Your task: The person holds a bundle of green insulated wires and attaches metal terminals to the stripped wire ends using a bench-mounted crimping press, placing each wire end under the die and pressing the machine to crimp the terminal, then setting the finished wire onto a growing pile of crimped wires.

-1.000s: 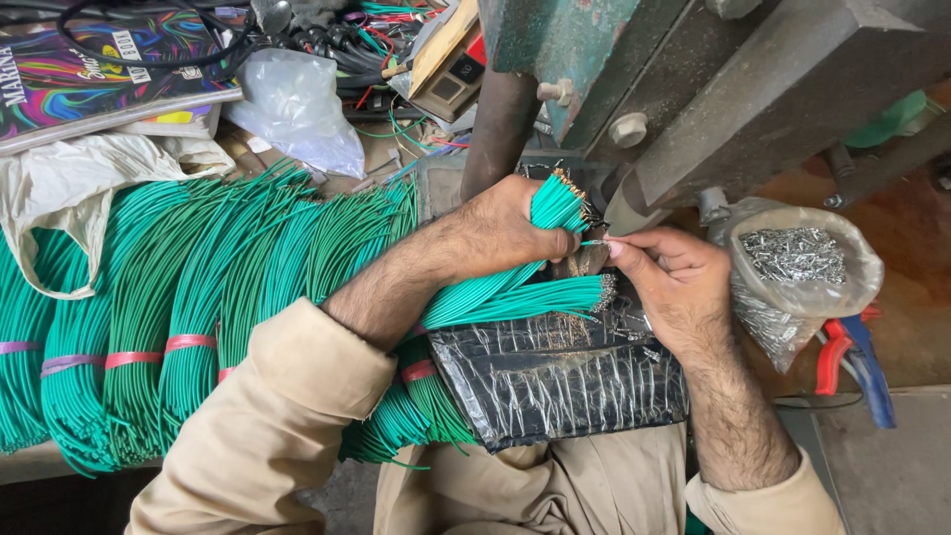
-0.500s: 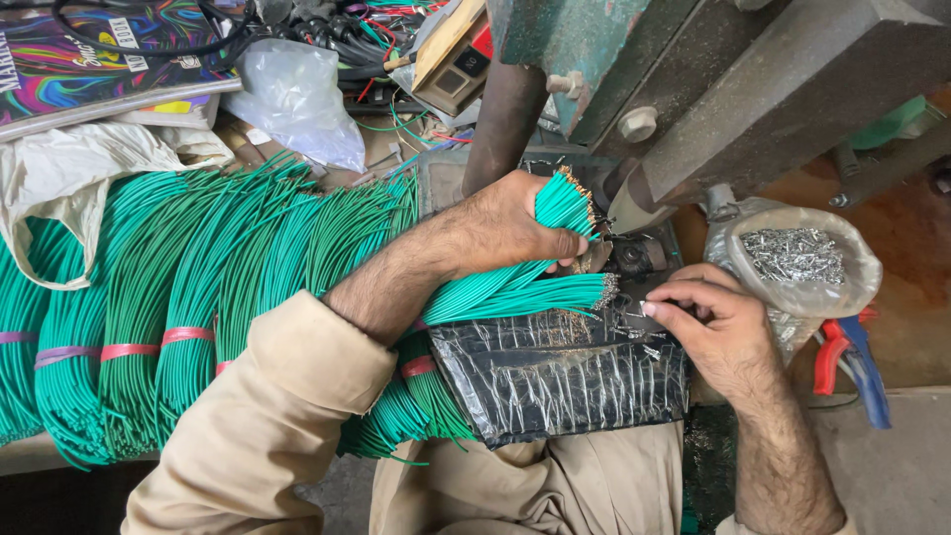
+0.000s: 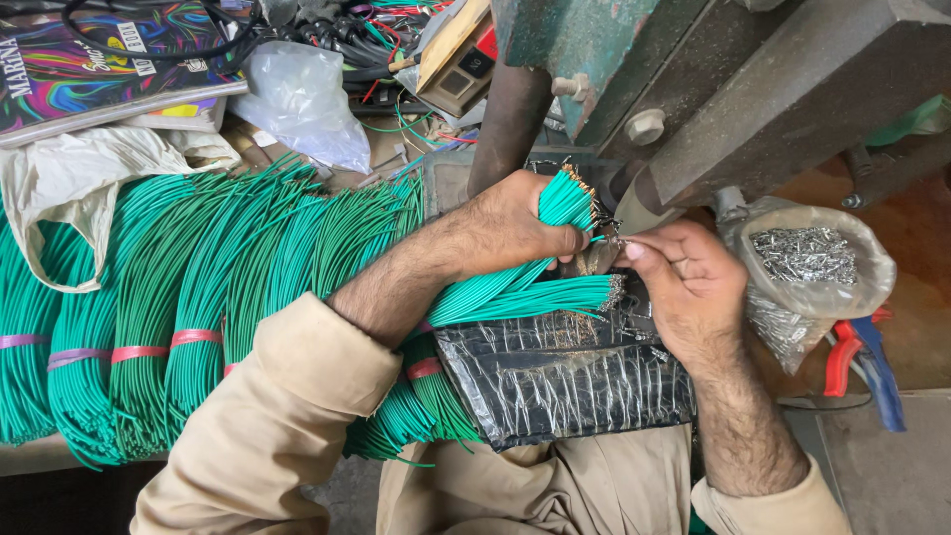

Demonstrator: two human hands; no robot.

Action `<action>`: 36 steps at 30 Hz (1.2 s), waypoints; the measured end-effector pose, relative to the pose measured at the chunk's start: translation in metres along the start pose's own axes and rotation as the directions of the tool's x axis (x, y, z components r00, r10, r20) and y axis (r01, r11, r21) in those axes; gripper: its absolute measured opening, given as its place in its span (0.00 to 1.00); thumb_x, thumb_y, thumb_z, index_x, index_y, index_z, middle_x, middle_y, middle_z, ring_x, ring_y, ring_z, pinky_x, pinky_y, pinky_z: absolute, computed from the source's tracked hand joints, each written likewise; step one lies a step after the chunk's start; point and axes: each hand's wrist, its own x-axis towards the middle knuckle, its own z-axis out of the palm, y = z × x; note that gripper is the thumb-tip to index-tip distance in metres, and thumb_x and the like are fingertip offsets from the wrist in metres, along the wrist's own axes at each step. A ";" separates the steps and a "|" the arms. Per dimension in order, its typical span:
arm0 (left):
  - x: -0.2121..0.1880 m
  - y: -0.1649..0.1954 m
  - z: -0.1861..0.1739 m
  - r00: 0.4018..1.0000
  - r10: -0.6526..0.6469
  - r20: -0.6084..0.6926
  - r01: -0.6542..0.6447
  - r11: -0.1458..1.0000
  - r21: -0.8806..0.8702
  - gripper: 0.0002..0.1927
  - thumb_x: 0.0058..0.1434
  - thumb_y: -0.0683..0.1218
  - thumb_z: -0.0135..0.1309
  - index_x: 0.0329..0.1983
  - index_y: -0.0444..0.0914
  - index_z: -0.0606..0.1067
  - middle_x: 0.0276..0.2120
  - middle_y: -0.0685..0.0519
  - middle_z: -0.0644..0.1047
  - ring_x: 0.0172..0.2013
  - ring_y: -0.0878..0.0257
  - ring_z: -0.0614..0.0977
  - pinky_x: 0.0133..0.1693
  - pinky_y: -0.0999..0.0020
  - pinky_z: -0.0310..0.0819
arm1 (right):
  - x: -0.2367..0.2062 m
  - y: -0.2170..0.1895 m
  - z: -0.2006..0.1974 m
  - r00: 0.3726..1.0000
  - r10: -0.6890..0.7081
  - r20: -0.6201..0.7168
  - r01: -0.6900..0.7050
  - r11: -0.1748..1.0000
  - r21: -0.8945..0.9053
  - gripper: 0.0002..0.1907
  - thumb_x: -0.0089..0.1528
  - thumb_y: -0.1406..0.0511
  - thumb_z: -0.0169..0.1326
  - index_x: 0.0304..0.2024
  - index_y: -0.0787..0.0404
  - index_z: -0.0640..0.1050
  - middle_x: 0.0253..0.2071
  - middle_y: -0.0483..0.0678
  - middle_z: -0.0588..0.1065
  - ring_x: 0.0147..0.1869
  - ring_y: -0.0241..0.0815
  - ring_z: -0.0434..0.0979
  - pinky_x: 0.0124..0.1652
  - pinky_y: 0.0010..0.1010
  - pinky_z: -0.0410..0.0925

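Clutching green wires [image 3: 565, 203] in left hand [image 3: 510, 230], right hand [image 3: 684, 282] risen back, grip pinching a wire tip

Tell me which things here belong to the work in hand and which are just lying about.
In use: left hand, green wire bunch, right hand, metal press, bag of metal terminals.
Lying about: colourful book, clear plastic bag, pliers.

A small wiring workshop. A heavy green metal press [image 3: 634, 69] dominates, with bundled green wires [image 3: 198, 297] heaped to its left. A bag of metal terminals [image 3: 807, 267] sits just below it, tangled cables [image 3: 347, 30] beside it.
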 end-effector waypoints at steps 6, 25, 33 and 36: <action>0.000 0.000 -0.001 0.999 0.010 0.035 -0.008 0.998 -0.066 0.06 0.57 0.43 0.58 0.34 0.34 0.78 0.26 0.54 0.82 0.30 0.68 0.83 0.36 0.70 0.80 | 0.008 0.007 0.001 0.998 0.054 -0.031 -0.058 0.991 -0.124 0.05 0.66 0.73 0.60 0.44 0.70 0.80 0.42 0.50 0.82 0.45 0.34 0.81 0.49 0.25 0.75; -0.003 0.000 0.000 0.998 0.066 0.011 -0.067 0.997 0.047 0.09 0.58 0.45 0.62 0.37 0.36 0.78 0.28 0.57 0.81 0.32 0.70 0.79 0.38 0.70 0.78 | -0.009 -0.026 -0.010 0.994 -0.016 0.104 0.013 0.999 0.033 0.08 0.65 0.73 0.59 0.47 0.68 0.81 0.45 0.52 0.82 0.49 0.37 0.85 0.52 0.27 0.79; 0.004 -0.008 0.001 0.998 0.063 0.015 -0.064 0.994 0.087 0.08 0.59 0.46 0.62 0.35 0.36 0.79 0.27 0.56 0.82 0.30 0.69 0.81 0.38 0.69 0.78 | -0.027 -0.025 -0.044 0.964 0.255 0.080 -0.137 0.728 -0.671 0.08 0.58 0.72 0.63 0.40 0.66 0.84 0.43 0.49 0.81 0.42 0.35 0.79 0.39 0.26 0.72; 0.004 -0.007 0.000 0.997 0.075 0.024 -0.077 0.993 0.090 0.09 0.57 0.46 0.63 0.36 0.36 0.79 0.28 0.57 0.82 0.31 0.69 0.81 0.38 0.70 0.78 | -0.027 -0.008 -0.043 0.988 0.127 0.086 -0.089 0.932 -0.352 0.08 0.63 0.72 0.58 0.45 0.67 0.79 0.48 0.49 0.81 0.47 0.33 0.78 0.47 0.23 0.72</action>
